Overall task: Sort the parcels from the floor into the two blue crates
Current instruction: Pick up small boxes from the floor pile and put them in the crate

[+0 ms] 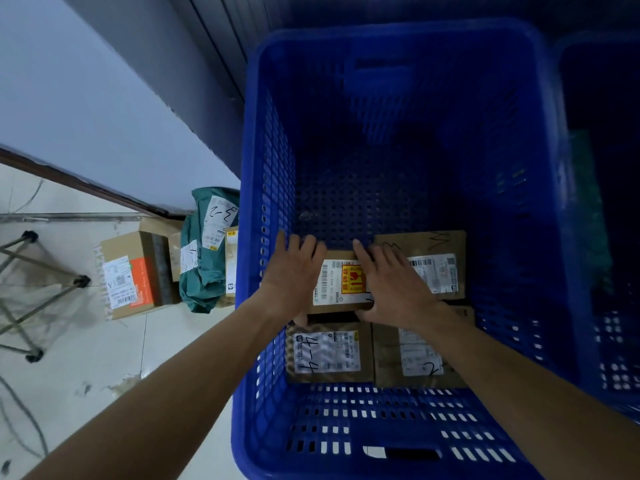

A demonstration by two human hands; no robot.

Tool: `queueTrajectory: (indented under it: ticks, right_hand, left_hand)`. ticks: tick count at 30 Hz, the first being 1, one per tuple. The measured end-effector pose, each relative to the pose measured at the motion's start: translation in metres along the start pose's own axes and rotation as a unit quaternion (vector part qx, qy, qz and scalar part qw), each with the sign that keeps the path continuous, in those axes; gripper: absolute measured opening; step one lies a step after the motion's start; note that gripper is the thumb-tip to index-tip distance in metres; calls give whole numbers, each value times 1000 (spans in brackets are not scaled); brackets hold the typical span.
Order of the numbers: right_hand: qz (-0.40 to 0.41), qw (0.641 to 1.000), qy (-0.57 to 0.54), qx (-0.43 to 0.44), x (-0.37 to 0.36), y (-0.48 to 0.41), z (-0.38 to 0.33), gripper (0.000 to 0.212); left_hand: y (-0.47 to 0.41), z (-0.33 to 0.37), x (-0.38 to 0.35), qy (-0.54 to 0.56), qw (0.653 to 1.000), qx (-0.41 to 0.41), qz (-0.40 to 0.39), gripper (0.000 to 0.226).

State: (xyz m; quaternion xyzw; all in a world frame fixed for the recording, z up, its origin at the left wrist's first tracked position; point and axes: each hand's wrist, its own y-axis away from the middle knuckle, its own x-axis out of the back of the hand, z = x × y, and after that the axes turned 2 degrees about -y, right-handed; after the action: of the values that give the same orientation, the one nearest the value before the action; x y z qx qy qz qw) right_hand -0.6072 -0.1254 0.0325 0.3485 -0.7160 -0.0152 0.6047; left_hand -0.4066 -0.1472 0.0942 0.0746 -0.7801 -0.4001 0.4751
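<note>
Deep inside the near blue crate (346, 420) now, left hand (292, 277) and right hand (393, 289) both on the sticker parcel (341, 282). Fingers (309, 245) spread flat across its top, thumbs hooked over the near edge: grasping it from both sides, setting it down or squaring it up, hard to tell which. Resting on the crate bottom or just above it: cannot tell.

Counting the load. Just right of the right fingers, a brown parcel (438, 268) with scrawled marks. Back toward the wrists, a parcel marked 4-4 (329, 353) and beside it a parcel marked 2 (419, 356). Four in this crate, then, filling the near half, with bare perforated bottom beyond the fingertips. Far right of the hands, a sliver of the second blue crate (613, 341), too dark to read any contents.

Plenty left, by the look of it. Well left of the left fingers, outside the crate, green mailer bags (204, 268) and a cardboard box with an orange label (135, 275) waiting on the floor (104, 375), more boxes wedged between them. Judging roughly: underway, nowhere near finished.

Pale tiled floor, scuffed, loose cables trailing left of the left forearm. Further left, a folding metal frame (38, 282). Behind the pile, a plain wall (86, 81) with dark skirting. Dim over the crates.
</note>
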Motion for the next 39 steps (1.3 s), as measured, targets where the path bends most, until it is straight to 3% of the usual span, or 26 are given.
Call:
queueTrajectory:
  ticks: [4, 7, 9, 14, 18, 26, 39]
  right_hand:
    - [31, 998, 51, 29, 5, -2, -3, 127]
    - [16, 995, 89, 44, 3, -11, -7, 123]
    - [24, 993, 105, 46, 1, -15, -3, 124]
    - [-1, 992, 114, 45, 3, -15, -2, 127]
    - [-22, 993, 106, 38, 5, -16, -5, 126]
    - [-40, 994, 104, 13, -14, -29, -7, 125]
    - [-79, 988, 132, -10, -53, -55, 1, 125]
  left_hand:
    - [-14, 2, -9, -30, 998, 44, -33, 106]
    - [-21, 8, -22, -80, 993, 72, -49, 102]
    - [-28, 12, -26, -83, 993, 73, -32, 106]
    - [-29, 5, -17, 23, 998, 33, -45, 148]
    - [-33, 10, -16, 54, 996, 39, -54, 140]
    - [-52, 15, -31, 47, 994, 49, -82, 155]
    - [-84, 28, -61, 52, 994, 55, -79, 147]
